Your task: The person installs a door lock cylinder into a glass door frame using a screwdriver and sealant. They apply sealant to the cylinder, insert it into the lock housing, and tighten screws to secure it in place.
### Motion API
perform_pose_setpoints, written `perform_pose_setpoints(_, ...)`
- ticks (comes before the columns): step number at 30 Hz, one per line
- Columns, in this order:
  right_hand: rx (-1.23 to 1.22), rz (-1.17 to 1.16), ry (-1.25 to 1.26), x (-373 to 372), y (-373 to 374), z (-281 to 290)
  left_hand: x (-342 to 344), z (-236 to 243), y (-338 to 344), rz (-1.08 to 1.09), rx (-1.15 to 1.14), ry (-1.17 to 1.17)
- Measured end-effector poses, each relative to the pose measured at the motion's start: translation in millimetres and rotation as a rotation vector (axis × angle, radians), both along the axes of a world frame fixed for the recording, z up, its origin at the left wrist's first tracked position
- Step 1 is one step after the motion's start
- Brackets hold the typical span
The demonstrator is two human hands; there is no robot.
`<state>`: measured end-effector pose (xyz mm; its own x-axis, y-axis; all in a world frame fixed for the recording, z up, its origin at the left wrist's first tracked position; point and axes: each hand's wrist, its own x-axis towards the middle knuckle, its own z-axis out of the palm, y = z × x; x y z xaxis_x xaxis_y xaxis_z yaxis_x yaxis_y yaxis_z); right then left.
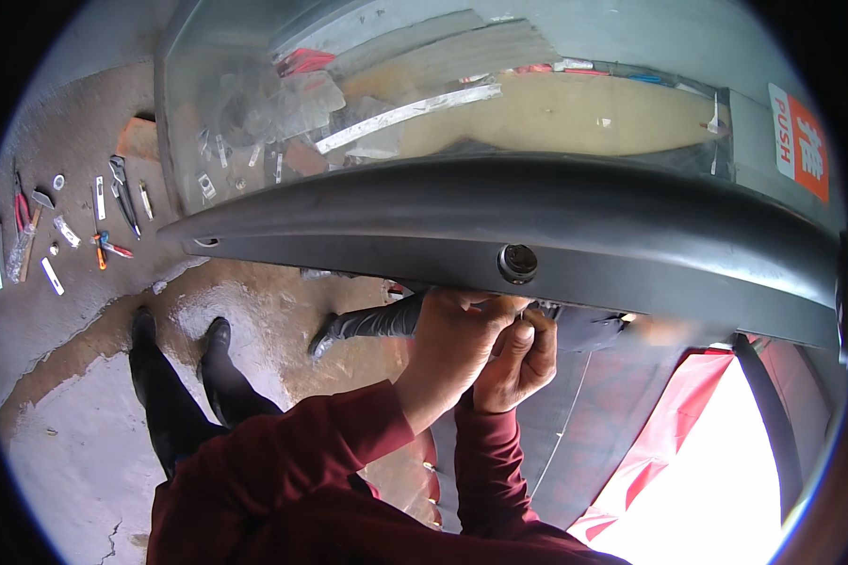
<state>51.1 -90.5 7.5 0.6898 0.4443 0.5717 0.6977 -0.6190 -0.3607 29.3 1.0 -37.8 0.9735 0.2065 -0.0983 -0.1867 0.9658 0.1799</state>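
Observation:
A dark grey metal door rail point(424, 221) with a round lock cylinder point(517, 263) in its face runs across the view below a glass panel. My left hand point(457, 331) is at the rail's lower edge, left of the lock, with its fingers closed together against the edge. Beside it my right hand point(520, 363) is closed in a pinch, thumb against fingers, just under the lock. A thin, small piece shows at its fingertips, too small to name. Whatever my left fingers hold is hidden.
Pliers point(123, 193), a hammer point(36, 221), screwdrivers point(100, 247) and small parts lie on the floor at left. Another person's dark-clad leg point(377, 320) shows beneath the rail. A blurred shape, perhaps a hand, is at right. An orange-and-white sign point(801, 141) is on the glass.

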Motion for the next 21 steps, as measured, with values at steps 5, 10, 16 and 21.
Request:
perform_pose_setpoints(5, 0.049, 0.075, 0.052, 3, 0, -2, -4, 4, 6, -0.038, 0.007, 0.033)
perform_pose_setpoints(10, 0.407, 0.166, 0.553, -8, 7, 7, -10, 11, 13, -0.107, -0.008, 0.056)
perform_pose_setpoints(16, 0.675, 0.016, 0.946, -8, 11, 24, -8, 18, 7, -0.037, 0.101, 0.117)
perform_pose_setpoints(21, 0.804, 0.073, 1.134, -15, -20, 4, -21, 4, -2, -0.067, 0.384, 0.143)
